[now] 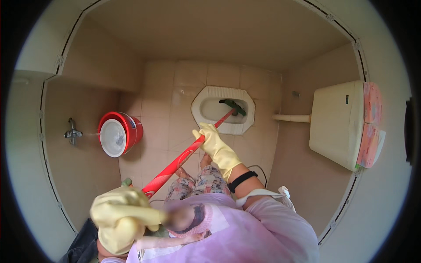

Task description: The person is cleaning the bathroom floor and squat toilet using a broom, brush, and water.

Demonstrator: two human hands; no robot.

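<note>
A long-handled scrub brush with a red handle (171, 168) slants across the middle of the view. Its dark green bristle head (233, 106) lies inside the bowl of a white squat toilet (202, 122) set in the floor. My left hand (123, 215), in a pale yellow rubber glove, is closed around the handle's upper end, close to my body. Lower down the shaft, my right hand (215, 147) grips the handle in a matching glove, with a black band on that wrist. My left fingers cover the very tip of the handle.
On the left, a red bucket (137, 130) with a white tub at its mouth stands below a wall tap (73, 132). A white cistern (335, 125) hangs on the right wall, pink packets (369, 127) on it, with a pipe (291, 118) beside it. Walls enclose the small tiled space.
</note>
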